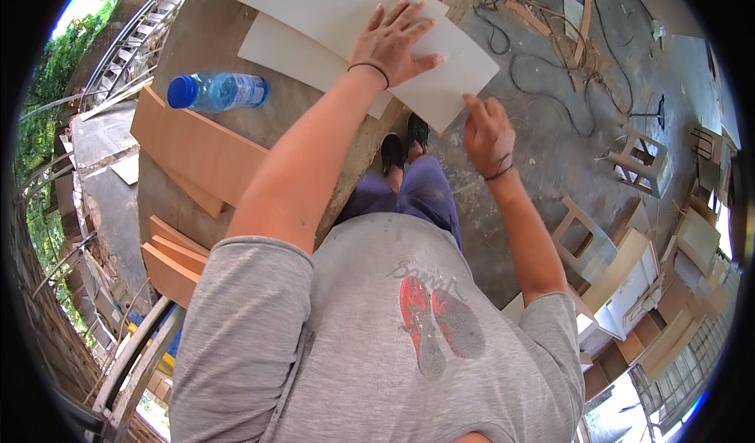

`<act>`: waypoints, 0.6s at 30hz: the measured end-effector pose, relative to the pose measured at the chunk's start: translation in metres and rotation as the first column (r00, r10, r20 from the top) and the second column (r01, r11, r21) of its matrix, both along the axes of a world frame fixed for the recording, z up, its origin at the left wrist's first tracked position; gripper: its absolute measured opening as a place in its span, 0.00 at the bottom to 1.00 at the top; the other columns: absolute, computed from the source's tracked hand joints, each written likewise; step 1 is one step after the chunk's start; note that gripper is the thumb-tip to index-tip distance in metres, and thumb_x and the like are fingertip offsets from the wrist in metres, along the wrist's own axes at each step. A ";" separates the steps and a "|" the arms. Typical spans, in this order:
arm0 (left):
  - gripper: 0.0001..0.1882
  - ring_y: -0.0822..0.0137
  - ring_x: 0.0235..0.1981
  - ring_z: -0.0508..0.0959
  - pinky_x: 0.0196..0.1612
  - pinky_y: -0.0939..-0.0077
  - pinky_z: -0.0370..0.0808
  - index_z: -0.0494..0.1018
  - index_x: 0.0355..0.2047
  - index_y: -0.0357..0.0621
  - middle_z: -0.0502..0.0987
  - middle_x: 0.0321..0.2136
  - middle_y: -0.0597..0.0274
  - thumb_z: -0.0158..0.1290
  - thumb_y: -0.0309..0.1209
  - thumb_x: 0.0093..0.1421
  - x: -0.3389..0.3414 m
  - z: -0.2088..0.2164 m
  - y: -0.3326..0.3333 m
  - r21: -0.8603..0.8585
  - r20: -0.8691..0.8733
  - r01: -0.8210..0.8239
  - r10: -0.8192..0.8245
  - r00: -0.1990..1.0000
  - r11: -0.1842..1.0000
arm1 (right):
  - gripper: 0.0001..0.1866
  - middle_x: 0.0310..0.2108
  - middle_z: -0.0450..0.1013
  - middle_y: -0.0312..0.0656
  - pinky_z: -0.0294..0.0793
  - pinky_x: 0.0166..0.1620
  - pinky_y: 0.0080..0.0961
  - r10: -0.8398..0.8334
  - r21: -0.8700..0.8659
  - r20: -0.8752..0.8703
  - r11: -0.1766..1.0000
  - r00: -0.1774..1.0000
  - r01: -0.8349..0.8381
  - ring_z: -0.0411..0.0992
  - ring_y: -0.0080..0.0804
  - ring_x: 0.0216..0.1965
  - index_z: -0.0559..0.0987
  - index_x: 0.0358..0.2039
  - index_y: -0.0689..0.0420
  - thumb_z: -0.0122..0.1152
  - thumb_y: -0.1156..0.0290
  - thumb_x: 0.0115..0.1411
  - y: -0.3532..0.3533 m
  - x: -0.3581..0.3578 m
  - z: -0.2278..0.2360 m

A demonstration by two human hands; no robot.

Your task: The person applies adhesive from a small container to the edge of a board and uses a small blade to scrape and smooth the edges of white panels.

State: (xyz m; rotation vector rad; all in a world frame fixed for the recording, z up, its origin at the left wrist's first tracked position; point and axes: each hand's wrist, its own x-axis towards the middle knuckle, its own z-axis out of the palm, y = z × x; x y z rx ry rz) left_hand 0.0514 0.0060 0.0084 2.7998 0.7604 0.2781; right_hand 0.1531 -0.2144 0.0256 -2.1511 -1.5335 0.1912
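My left hand [397,44] lies flat on a white board [464,58], its fingers stretched and thumb spread to the side. My right hand [488,132] is at the board's near right edge. Its fingers are curled, with the index fingertip at that edge; anything inside the curl is hidden. Under the upper board, a second white board [287,56] sticks out to the left. Both rest on a worn workbench [208,30], and the upper one's right corner overhangs the floor.
A blue-capped water bottle [224,91] lies on the bench, left of my forearm. Nearer are brown boards [206,138] and smaller wood pieces [174,258]. Black cables [543,101] trail over the floor at right, near wooden frames [638,164] and stacked panels [633,286].
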 end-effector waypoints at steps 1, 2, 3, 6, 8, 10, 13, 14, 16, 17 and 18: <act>0.35 0.66 0.70 0.50 0.72 0.59 0.42 0.66 0.61 0.59 0.55 0.68 0.67 0.48 0.62 0.58 0.002 0.002 0.001 0.011 0.007 0.005 -0.005 1.000 1.000 | 0.18 0.28 0.67 0.43 0.74 0.34 0.40 0.015 0.009 -0.015 1.000 1.000 -0.015 0.71 0.45 0.33 0.78 0.43 0.50 0.58 0.77 0.49 -0.002 -0.001 -0.002; 0.36 0.66 0.70 0.49 0.72 0.59 0.42 0.66 0.61 0.58 0.55 0.68 0.67 0.48 0.62 0.57 0.000 0.002 0.001 -0.012 0.012 0.005 -0.004 1.000 1.000 | 0.17 0.28 0.67 0.42 0.75 0.33 0.40 0.069 0.007 -0.017 0.998 0.997 -0.069 0.71 0.44 0.33 0.78 0.42 0.48 0.57 0.77 0.50 -0.006 -0.024 0.004; 0.36 0.65 0.70 0.49 0.71 0.58 0.41 0.66 0.61 0.58 0.55 0.68 0.66 0.48 0.62 0.57 0.001 0.000 -0.001 -0.041 0.019 0.006 -0.005 1.000 0.999 | 0.17 0.29 0.68 0.41 0.75 0.33 0.39 0.232 -0.017 -0.079 0.972 0.969 -0.234 0.71 0.43 0.33 0.78 0.41 0.48 0.58 0.76 0.50 -0.023 -0.053 -0.006; 0.36 0.65 0.70 0.49 0.71 0.58 0.41 0.66 0.61 0.58 0.55 0.68 0.66 0.48 0.62 0.57 0.002 -0.001 0.003 -0.016 0.000 -0.008 0.008 1.000 1.000 | 0.16 0.30 0.69 0.40 0.75 0.33 0.39 0.268 -0.006 -0.123 0.963 0.956 -0.271 0.71 0.43 0.33 0.79 0.41 0.46 0.58 0.75 0.50 -0.031 -0.070 -0.007; 0.35 0.65 0.70 0.50 0.71 0.58 0.42 0.67 0.60 0.57 0.55 0.68 0.66 0.49 0.61 0.57 0.002 0.001 0.005 -0.006 0.031 -0.012 0.012 0.999 1.000 | 0.16 0.29 0.68 0.41 0.73 0.31 0.40 0.089 0.066 -0.014 0.994 0.996 -0.088 0.71 0.44 0.33 0.78 0.41 0.48 0.58 0.75 0.50 -0.018 -0.038 -0.003; 0.34 0.65 0.70 0.50 0.71 0.58 0.43 0.69 0.58 0.56 0.56 0.67 0.67 0.51 0.60 0.56 -0.002 -0.001 -0.003 -0.017 0.048 0.010 -0.009 0.999 1.000 | 0.16 0.29 0.68 0.42 0.72 0.30 0.41 -0.046 0.027 0.029 0.999 0.998 0.046 0.70 0.44 0.32 0.78 0.41 0.50 0.57 0.76 0.50 0.006 0.003 0.012; 0.34 0.65 0.70 0.50 0.71 0.58 0.43 0.68 0.59 0.57 0.56 0.67 0.66 0.51 0.60 0.56 0.003 0.005 0.001 -0.017 0.054 0.009 -0.008 0.999 1.000 | 0.18 0.30 0.69 0.41 0.73 0.31 0.40 0.030 -0.007 0.024 1.000 0.999 -0.030 0.71 0.44 0.33 0.78 0.42 0.51 0.59 0.75 0.49 0.002 0.009 0.002; 0.34 0.64 0.70 0.51 0.71 0.57 0.43 0.68 0.59 0.57 0.56 0.67 0.66 0.51 0.60 0.57 0.001 0.004 0.001 -0.032 0.057 0.004 -0.002 0.998 0.999 | 0.19 0.30 0.69 0.41 0.74 0.33 0.39 0.093 -0.032 -0.010 0.995 0.996 -0.093 0.71 0.43 0.35 0.79 0.43 0.49 0.61 0.73 0.47 -0.002 -0.014 0.008; 0.34 0.64 0.70 0.51 0.71 0.57 0.43 0.68 0.59 0.57 0.56 0.67 0.65 0.51 0.60 0.57 0.003 0.001 -0.002 -0.062 0.064 0.011 -0.007 0.998 0.998 | 0.20 0.30 0.69 0.41 0.74 0.33 0.39 0.314 -0.004 -0.157 0.948 0.936 -0.319 0.72 0.43 0.36 0.79 0.43 0.49 0.63 0.70 0.46 -0.029 -0.055 -0.006; 0.35 0.65 0.70 0.50 0.71 0.58 0.42 0.67 0.60 0.57 0.55 0.68 0.65 0.49 0.61 0.57 0.003 0.001 0.001 -0.038 0.030 0.000 0.001 1.000 0.999 | 0.20 0.30 0.69 0.41 0.74 0.33 0.39 0.318 -0.005 -0.154 0.946 0.935 -0.323 0.72 0.43 0.36 0.79 0.43 0.49 0.63 0.70 0.46 -0.029 -0.057 -0.004; 0.36 0.65 0.70 0.48 0.72 0.58 0.41 0.66 0.61 0.57 0.54 0.68 0.66 0.46 0.63 0.58 0.003 0.000 0.002 -0.014 -0.003 -0.010 0.010 1.000 1.000 | 0.19 0.30 0.69 0.41 0.74 0.33 0.40 0.256 -0.018 -0.145 0.965 0.956 -0.262 0.72 0.43 0.35 0.79 0.42 0.48 0.62 0.71 0.47 -0.029 -0.057 0.000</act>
